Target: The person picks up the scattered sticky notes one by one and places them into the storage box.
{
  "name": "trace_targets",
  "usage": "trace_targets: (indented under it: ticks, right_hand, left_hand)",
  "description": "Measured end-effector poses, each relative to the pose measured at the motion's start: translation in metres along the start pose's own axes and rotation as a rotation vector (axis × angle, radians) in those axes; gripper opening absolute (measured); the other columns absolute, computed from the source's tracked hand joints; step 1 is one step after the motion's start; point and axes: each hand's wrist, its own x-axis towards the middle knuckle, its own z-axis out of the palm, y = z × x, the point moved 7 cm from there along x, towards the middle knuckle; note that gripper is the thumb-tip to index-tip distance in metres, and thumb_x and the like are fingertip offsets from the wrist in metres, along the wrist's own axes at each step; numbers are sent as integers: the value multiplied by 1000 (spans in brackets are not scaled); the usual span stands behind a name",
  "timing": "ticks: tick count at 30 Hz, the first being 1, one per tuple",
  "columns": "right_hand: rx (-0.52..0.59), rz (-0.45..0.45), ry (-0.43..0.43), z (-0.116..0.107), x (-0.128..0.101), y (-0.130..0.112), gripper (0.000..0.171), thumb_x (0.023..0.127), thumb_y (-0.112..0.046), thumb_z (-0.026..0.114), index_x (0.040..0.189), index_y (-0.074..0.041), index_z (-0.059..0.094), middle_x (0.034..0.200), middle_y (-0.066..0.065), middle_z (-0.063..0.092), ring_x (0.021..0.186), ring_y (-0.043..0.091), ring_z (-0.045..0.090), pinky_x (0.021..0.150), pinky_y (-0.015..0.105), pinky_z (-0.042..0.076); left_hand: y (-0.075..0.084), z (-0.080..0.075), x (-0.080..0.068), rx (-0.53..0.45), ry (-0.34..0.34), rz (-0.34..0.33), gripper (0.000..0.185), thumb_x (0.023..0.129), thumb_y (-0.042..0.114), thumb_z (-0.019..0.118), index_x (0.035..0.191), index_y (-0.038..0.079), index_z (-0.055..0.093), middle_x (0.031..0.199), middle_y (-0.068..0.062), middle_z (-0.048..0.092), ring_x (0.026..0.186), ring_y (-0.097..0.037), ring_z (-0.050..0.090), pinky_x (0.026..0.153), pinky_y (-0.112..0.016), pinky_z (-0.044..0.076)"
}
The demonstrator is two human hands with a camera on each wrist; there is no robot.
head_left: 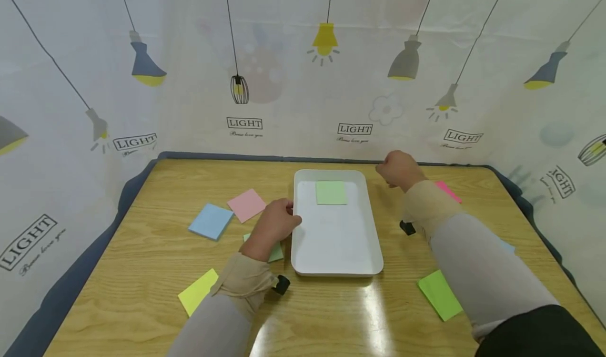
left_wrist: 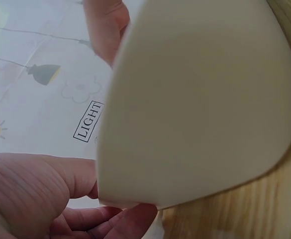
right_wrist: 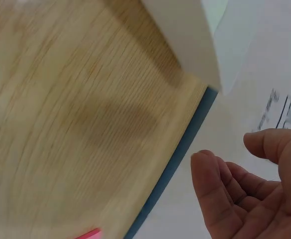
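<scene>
as left hand (head_left: 274,224) grips, white tray (head_left: 337,241), rounded

From where I stand: table (head_left: 118,288), light wood grain, glare noted on the near part. Dark blue-grey band (head_left: 265,157) runs along its far edge and both sides. Beyond, pale sheet (head_left: 293,83), faintly creased, printed with hanging lamps: one yellow lamp (head_left: 325,39) near centre, a black wire-cage lamp (head_left: 239,89) to its left, a grey lamp (head_left: 404,58) to its right. Boxed "LIGHT" lettering (head_left: 244,123) recurs below; flower outline (head_left: 385,110) also observed
</scene>
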Motion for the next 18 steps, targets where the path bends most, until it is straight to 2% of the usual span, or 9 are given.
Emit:
trace_targets:
  ticks: [3,4,8,10,12,14,15,16,18]
  right_hand:
    - [33,16,10,-5,2,22,31,103,-28,48,83,-5,57,87,14,70,84,32,75,79,44,61]
    - [36,25,9,-7,3,31,32,103,-28,48,82,-6,57,87,14,71,81,31,74,75,43,61]
    - [21,27,7,-14,5,61,38,102,-29,50,68,-12,50,72,9,68,72,28,72,62,36,55]
    - [5,26,4,-17,5,76,43,102,-31,50,63,-16,44,62,5,64,70,27,71,60,34,52]
    - [-7,29,5,-20,4,90,44,102,-31,51,62,-17,42,62,4,62,71,27,71,62,34,52]
    - [-34,35,13,-23,0,101,41,102,-32,52,66,-12,48,67,7,63,73,27,70,65,36,52]
    - [-53,42,19,-25,-2,106,41,102,-33,52,72,-4,55,76,14,68,80,32,71,70,40,55]
    - [-66,53,21,-26,-5,111,43,102,-33,52,83,4,60,88,22,70,89,38,70,76,46,57]
    - [-88,70,27,-29,-9,119,52,102,-35,52,108,16,61,114,34,67,107,48,65,90,57,56]
  left_hand:
    - [0,-1,0,-5,-2,1,46,99,20,64,141,1,60,131,-15,67,115,-29,65,95,-44,57]
    - [0,0,-1,-7,-5,2,46,99,20,64,141,1,60,132,-15,66,115,-29,65,95,-44,57]
    - [2,-1,-3,-13,-5,6,46,99,20,64,141,1,60,132,-15,66,116,-30,65,94,-44,57]
    - [2,-1,-3,-12,-3,6,45,99,20,64,140,1,61,132,-15,66,115,-29,65,94,-43,57]
    - [2,-2,-3,-12,0,4,45,99,20,64,139,1,61,131,-15,67,113,-29,65,93,-43,57]
    - [2,-1,-2,-9,2,-2,44,99,20,65,139,2,61,130,-15,67,112,-28,65,92,-43,57]
    - [1,-1,-2,-8,3,-5,44,99,20,65,139,2,61,130,-14,67,112,-28,65,92,-43,57]
    - [1,-1,-2,-4,4,-6,44,99,20,65,139,2,61,130,-14,67,112,-28,65,92,-42,57]
    - [1,0,-2,-1,5,-9,44,99,20,65,139,2,61,130,-14,67,112,-28,66,92,-42,57]
